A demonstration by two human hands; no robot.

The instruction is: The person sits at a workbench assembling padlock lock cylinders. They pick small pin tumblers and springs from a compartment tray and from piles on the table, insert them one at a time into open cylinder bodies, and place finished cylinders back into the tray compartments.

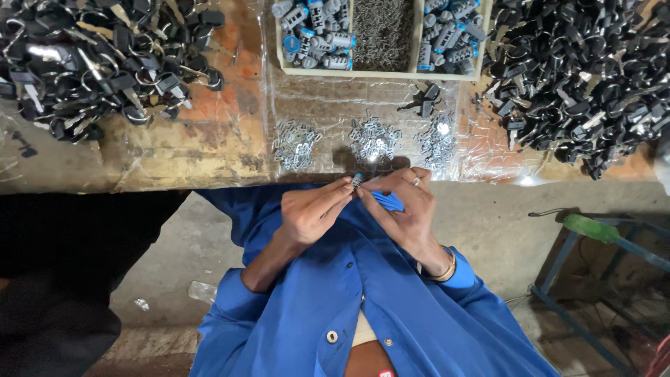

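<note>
My left hand (312,209) and my right hand (403,206) meet just below the workbench edge, fingertips pinched together on one small metal cylinder part with a blue end (357,180). A ring sits on a right finger and a gold bangle on that wrist. Three small heaps of shiny metal pieces lie on the clear plastic sheet just beyond my hands: a left heap (294,143), a middle heap (373,138) and a right heap (436,139).
A wooden tray (380,72) at the back holds grey and blue lock cylinders and a bin of tiny dark springs. Large piles of black-headed keys lie at the left (98,59) and right (586,77). A blue metal stool frame (600,244) stands at the lower right.
</note>
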